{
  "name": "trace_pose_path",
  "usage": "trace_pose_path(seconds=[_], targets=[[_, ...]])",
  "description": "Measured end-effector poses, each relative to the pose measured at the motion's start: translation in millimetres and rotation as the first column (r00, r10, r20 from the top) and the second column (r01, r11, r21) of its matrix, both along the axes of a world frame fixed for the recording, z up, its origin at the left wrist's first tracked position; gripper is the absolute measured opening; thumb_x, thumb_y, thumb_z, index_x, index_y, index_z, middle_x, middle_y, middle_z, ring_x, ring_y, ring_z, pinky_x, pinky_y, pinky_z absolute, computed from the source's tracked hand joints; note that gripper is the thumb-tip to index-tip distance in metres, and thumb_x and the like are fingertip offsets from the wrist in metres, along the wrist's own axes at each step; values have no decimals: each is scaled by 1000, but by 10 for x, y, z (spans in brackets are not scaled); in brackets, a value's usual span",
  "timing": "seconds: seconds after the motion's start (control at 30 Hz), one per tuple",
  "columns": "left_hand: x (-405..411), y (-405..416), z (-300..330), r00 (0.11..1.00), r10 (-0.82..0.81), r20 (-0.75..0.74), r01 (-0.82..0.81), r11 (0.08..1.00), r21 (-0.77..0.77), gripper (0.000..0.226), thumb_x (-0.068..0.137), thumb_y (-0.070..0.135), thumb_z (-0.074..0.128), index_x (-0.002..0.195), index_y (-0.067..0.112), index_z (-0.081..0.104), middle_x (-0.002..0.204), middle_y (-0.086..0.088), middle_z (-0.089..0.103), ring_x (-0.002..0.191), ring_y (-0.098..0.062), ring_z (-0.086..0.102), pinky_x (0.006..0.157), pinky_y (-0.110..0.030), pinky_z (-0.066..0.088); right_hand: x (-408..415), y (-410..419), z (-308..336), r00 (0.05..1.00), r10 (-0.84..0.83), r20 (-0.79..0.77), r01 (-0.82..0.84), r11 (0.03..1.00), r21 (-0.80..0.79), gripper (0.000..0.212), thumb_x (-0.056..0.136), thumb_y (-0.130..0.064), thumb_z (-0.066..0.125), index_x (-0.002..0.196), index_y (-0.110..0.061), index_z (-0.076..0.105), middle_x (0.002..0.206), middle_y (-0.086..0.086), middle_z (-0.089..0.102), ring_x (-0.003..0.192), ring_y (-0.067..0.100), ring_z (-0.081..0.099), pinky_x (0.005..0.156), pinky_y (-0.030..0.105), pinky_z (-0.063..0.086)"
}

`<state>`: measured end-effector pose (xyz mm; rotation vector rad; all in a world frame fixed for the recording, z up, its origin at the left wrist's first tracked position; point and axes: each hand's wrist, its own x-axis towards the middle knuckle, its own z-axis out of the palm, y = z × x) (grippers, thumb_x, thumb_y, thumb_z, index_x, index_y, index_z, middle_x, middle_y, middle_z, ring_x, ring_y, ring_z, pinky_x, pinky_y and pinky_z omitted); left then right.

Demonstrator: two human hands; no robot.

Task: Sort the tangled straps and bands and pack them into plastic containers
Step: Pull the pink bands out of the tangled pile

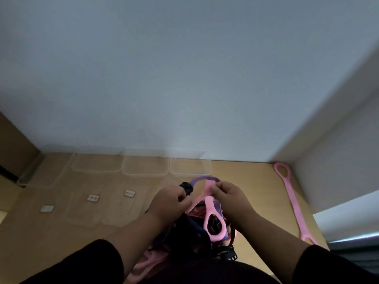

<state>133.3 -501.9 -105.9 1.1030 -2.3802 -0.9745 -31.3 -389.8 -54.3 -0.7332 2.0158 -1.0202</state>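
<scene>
While both hands work over a tangle of straps and bands (196, 238) at the near edge of the wooden desk (246, 193), each grips a different piece. The left hand (170, 201) has its fingers curled round a black ribbed handle (187, 188), from which a purple band (203, 178) arcs across toward the other hand. The right hand (229, 198) pinches the upper end of a pink looped band (213, 220), whose oval loop hangs down over the dark straps in the heap. Both hands are close together, just apart, above the pile. Along the far edge of the desk, against the wall, stands a row of clear plastic containers (145, 167), with flat clear lids (90, 210) bearing small white labels lying nearer. A second long pink band (295, 203) lies stretched out on the desk at the right, well apart from the tangle.
</scene>
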Motion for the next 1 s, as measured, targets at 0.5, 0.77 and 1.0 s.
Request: trace_pose_path(seconds=[0.5,0.77,1.0], targets=[[-834,-66,807,983,54,-178,155,290,944,67,99,62,37,68,12,69,69,-9,68,59,-22,63,63,-30,43,-47,208,672,1000,9,2,-8,957,-291,23,103,-28,53,90,-16,67,63,0,59,53,14,51,51,28,43],[-1372,129,739,955,292,-53,4,165,986,21,98,15,49,95,1,64,68,-10,69,47,-18,66,46,-23,52,-331,587,667,999,37,26,-31,981,-192,25,103,-26,54,85,-22,71,65,11,63,47,19,51,46,29,42],[-1919,112,746,897,439,-56,-65,256,964,22,93,-4,49,109,4,61,82,-14,68,71,-23,65,51,-29,53,-710,1108,494,989,16,145,-13,1000,-20,20,102,-21,55,104,-22,74,81,17,73,58,25,53,53,33,48]])
